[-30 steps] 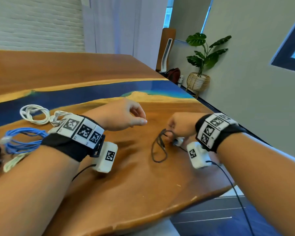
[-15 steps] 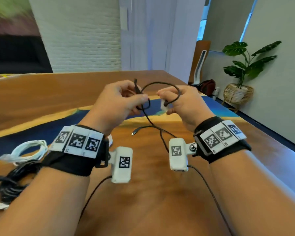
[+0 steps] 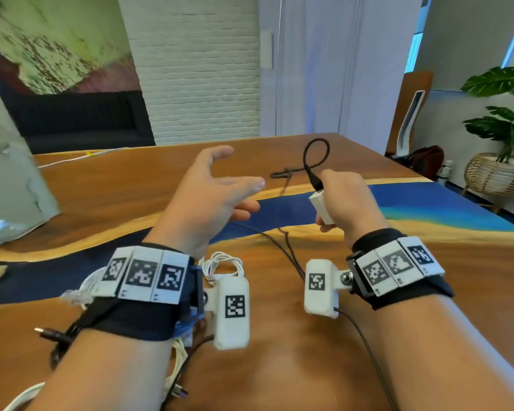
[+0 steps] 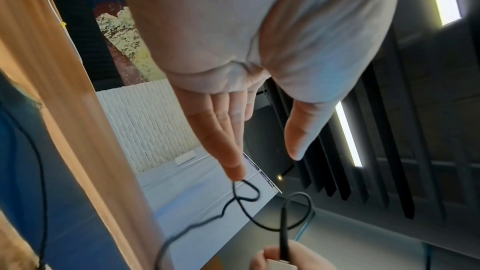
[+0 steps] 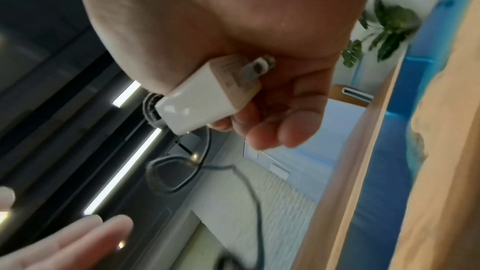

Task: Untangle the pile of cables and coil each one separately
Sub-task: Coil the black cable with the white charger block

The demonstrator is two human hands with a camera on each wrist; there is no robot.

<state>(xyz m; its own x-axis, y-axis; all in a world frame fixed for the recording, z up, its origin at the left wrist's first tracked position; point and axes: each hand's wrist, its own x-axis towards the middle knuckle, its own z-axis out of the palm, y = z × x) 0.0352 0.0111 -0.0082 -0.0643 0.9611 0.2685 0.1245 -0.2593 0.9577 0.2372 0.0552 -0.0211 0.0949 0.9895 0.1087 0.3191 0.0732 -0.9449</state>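
White charger [image 3: 321, 207] with black cable [image 3: 316, 157] clutched in right hand [image 3: 343, 200]; left hand [image 3: 211, 197] spread, holding nothing.

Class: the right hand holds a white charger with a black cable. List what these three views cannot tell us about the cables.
- Black cable: its far end lies blurred on the table in the head view.
- White charger: its cable socket is hidden by the right hand in the right wrist view.
- White cable: mostly covered by the left wrist band in the head view, so its coiling is unclear.
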